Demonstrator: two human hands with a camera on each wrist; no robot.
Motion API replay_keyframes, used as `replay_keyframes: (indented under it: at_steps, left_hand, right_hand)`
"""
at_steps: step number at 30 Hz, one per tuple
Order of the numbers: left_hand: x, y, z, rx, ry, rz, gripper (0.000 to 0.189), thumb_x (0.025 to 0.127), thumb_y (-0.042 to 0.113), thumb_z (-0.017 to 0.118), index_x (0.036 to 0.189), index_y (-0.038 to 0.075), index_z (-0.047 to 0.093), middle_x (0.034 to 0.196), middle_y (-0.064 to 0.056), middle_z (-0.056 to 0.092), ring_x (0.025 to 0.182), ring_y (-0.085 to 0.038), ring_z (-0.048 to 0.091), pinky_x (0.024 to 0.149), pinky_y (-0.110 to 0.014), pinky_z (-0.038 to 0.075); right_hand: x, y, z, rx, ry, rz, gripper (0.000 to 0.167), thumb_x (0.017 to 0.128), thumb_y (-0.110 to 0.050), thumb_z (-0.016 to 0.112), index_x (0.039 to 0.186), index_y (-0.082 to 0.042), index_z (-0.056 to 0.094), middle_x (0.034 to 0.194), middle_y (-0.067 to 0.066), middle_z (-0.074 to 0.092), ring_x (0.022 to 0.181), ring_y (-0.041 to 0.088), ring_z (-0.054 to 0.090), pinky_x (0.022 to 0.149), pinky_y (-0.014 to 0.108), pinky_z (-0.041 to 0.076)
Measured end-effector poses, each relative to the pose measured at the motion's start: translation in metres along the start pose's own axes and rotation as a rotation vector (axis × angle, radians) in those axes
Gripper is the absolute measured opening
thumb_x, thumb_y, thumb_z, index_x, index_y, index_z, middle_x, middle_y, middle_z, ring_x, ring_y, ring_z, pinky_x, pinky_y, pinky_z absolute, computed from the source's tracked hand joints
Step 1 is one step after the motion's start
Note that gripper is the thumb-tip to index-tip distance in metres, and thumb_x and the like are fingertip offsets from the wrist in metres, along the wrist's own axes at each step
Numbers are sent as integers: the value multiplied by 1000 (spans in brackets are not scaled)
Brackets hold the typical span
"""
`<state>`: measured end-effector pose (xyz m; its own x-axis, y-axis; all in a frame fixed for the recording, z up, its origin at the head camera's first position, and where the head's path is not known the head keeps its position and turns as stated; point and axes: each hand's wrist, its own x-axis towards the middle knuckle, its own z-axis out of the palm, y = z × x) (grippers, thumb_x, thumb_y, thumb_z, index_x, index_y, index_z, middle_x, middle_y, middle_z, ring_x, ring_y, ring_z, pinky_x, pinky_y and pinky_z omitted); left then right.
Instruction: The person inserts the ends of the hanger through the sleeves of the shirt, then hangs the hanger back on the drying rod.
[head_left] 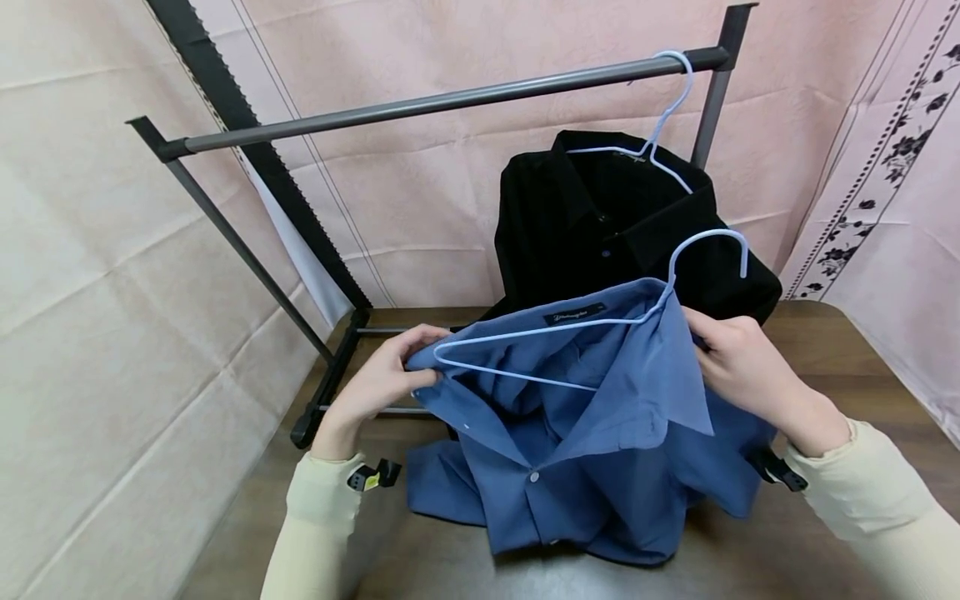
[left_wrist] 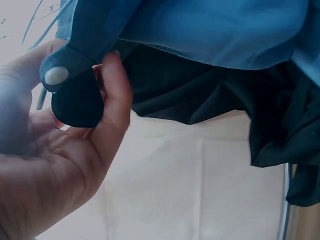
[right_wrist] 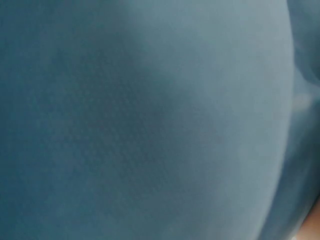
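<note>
In the head view a blue button-up shirt (head_left: 540, 467) hangs bunched low over the table, its collar spread wide. A pale blue hanger (head_left: 525, 335) lies across the neck opening; its left end shows at the collar and its right arm goes under the cloth. My left hand (head_left: 386, 375) pinches the left collar end, its button (left_wrist: 56, 75) showing in the left wrist view. On the other side my right hand (head_left: 738, 362) grips the shirt behind the collar's right part, fingertips hidden by cloth. Blue fabric (right_wrist: 150, 120) fills most of the right wrist view.
Behind the blue shirt, a black shirt (head_left: 525, 225) hangs on another pale blue hanger (head_left: 678, 92) at the right end of the rack's grey bar (head_left: 435, 104). The rack's black foot (head_left: 307, 425) stands on the wooden table (head_left: 255, 533). Pink cloth (head_left: 420, 192) covers the wall.
</note>
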<state>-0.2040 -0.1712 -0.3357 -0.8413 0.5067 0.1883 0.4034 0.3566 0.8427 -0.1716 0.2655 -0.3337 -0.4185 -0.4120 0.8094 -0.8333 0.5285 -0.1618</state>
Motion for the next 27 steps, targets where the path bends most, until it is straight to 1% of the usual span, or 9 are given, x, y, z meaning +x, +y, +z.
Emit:
replay_keyframes:
  at_steps: [4, 9, 12, 17, 19, 21, 23, 26, 27]
  left_hand:
    - [-5, 8, -8, 5, 24, 8, 46, 89, -1, 66, 133, 11, 60, 119, -8, 65, 97, -26, 59, 81, -34, 51]
    - [-10, 21, -14, 16, 94, 23, 45, 88, -2, 66, 129, 14, 63, 116, -7, 66, 94, -26, 60, 77, -33, 52]
    - [-14, 30, -16, 23, 134, 38, 42, 89, -2, 66, 128, 14, 65, 115, -7, 66, 92, -25, 61, 75, -33, 53]
    - [-20, 43, -14, 11, 188, 70, 38, 91, 1, 66, 127, 14, 65, 110, -9, 64, 88, -25, 62, 71, -33, 54]
    - [-22, 48, -12, 8, 206, 92, 37, 92, 1, 66, 127, 13, 66, 108, -9, 65, 87, -25, 61, 70, -32, 54]
    - [-25, 53, -10, 16, 222, 115, 38, 91, 0, 65, 127, 13, 66, 107, -8, 65, 87, -25, 60, 70, -32, 53]
    - [-27, 59, -8, 28, 229, 142, 39, 91, -1, 65, 127, 12, 66, 108, -7, 66, 87, -24, 60, 70, -32, 53]
    - [-30, 68, -4, 47, 227, 166, 41, 90, -4, 62, 127, 13, 66, 110, -5, 66, 89, -24, 59, 69, -32, 52]
    - [-31, 71, -3, 52, 221, 174, 42, 90, -5, 60, 127, 13, 66, 111, -4, 66, 89, -24, 59, 70, -32, 51]
  right_hand:
    - [-3, 1, 1, 2, -13, 16, 58, 108, -46, 37, 111, 3, 66, 58, -12, 43, 52, -2, 38, 48, 19, 33]
    - [-5, 3, 1, -32, -28, 30, 60, 108, -47, 34, 113, 3, 66, 57, -11, 42, 51, -1, 38, 49, 19, 35]
    - [-6, 4, 1, -55, -40, 48, 56, 109, -44, 35, 115, 2, 65, 57, -12, 39, 50, 0, 37, 48, 20, 33]
    - [-7, 4, 1, -94, -57, 86, 41, 109, -34, 44, 118, 0, 66, 56, -13, 38, 49, 1, 35, 47, 21, 33]
    - [-6, 4, 1, -120, -60, 99, 34, 108, -28, 48, 119, -1, 67, 56, -9, 43, 50, 3, 37, 48, 25, 36]
    - [-6, 3, 1, -148, -60, 111, 28, 105, -20, 53, 119, -1, 67, 58, -1, 53, 51, 7, 41, 50, 31, 42]
    - [-6, 2, 0, -169, -61, 131, 23, 101, -11, 58, 119, 0, 67, 60, 4, 56, 52, 10, 42, 52, 37, 44]
    - [-6, 1, -2, -192, -54, 162, 23, 96, -4, 60, 118, 0, 67, 57, 3, 52, 51, 12, 41, 51, 40, 44]
    - [-6, 1, -2, -197, -53, 173, 23, 96, -3, 61, 118, -1, 67, 55, 0, 47, 50, 12, 40, 50, 39, 42]
